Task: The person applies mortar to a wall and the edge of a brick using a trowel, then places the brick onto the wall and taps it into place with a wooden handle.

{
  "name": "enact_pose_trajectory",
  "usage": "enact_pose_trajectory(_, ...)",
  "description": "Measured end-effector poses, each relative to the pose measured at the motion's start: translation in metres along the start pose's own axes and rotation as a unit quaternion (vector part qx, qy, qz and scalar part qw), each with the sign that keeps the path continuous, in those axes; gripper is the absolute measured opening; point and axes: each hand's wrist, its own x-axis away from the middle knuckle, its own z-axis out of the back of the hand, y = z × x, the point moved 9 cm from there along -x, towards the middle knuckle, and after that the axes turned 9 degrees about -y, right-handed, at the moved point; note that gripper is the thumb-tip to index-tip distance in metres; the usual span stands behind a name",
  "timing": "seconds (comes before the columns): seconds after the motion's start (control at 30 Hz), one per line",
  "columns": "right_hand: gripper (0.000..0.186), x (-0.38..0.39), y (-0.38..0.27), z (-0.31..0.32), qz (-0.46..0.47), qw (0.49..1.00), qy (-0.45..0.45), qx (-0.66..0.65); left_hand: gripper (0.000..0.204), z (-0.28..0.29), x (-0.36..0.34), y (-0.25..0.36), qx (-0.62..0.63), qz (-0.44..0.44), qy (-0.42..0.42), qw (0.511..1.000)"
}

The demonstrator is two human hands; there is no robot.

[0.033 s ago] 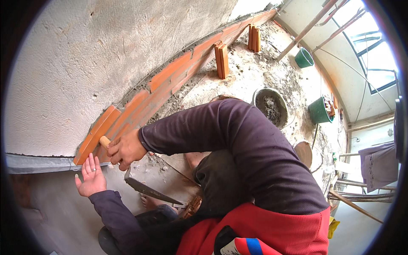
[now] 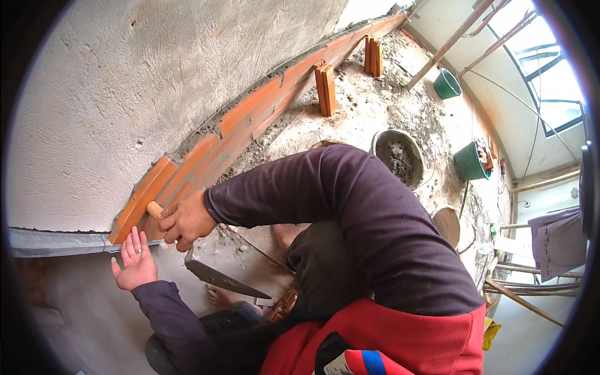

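Observation:
My right hand point(image 2: 187, 220) is closed around the wooden handle of a trowel point(image 2: 226, 280). The handle's butt points at the wall, close to the face of an orange brick point(image 2: 141, 199), and the dark pointed blade hangs below my fist. That brick sits at the near end of a low brick course point(image 2: 250, 111) with grey mortar joints. Just under its lower end, my left hand point(image 2: 138, 267) is held palm up with the fingers extended and nothing in it; a ring shows on one finger. Whether its fingertips touch the brick I cannot tell.
Stacked bricks point(image 2: 325, 89) stand along the wall, with another stack point(image 2: 373, 57) farther off. A round tub point(image 2: 415, 145) of mortar rests on the rubble-strewn floor. Green buckets point(image 2: 470, 164) and slanting poles point(image 2: 451, 44) are at the right. A grey ledge point(image 2: 59, 242) runs left of the brick.

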Motion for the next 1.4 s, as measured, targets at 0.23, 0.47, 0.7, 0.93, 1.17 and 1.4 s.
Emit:
enact_pose_trajectory(0.23,0.008,-0.001,-0.003,0.007,-0.034,0.999,0.013,-0.015,0.072,-0.003,-0.001,-0.002,0.020,0.017,-0.026,0.999)
enact_pose_trajectory(0.47,0.007,0.015,-0.009,-0.006,-0.092,0.994,0.033,-0.053,0.076,-0.021,0.007,-0.027,0.012,0.072,-0.048,0.996)
enact_pose_trajectory(0.7,0.019,0.011,-0.012,0.013,-0.101,0.992,0.042,-0.058,0.082,-0.021,0.016,-0.006,0.001,0.097,-0.085,0.992)
enact_pose_trajectory(0.93,0.032,0.036,-0.004,0.019,-0.149,0.987,0.000,-0.057,0.082,-0.014,-0.003,-0.037,0.006,0.088,-0.045,0.995)
enact_pose_trajectory(1.17,0.034,0.026,0.008,0.012,-0.154,0.984,-0.038,-0.083,0.087,-0.015,0.000,-0.033,-0.006,0.069,-0.035,0.997)
enact_pose_trajectory(1.4,0.032,0.025,0.012,0.013,-0.132,0.987,-0.040,-0.088,0.091,-0.016,-0.004,-0.034,-0.007,0.062,-0.037,0.997)
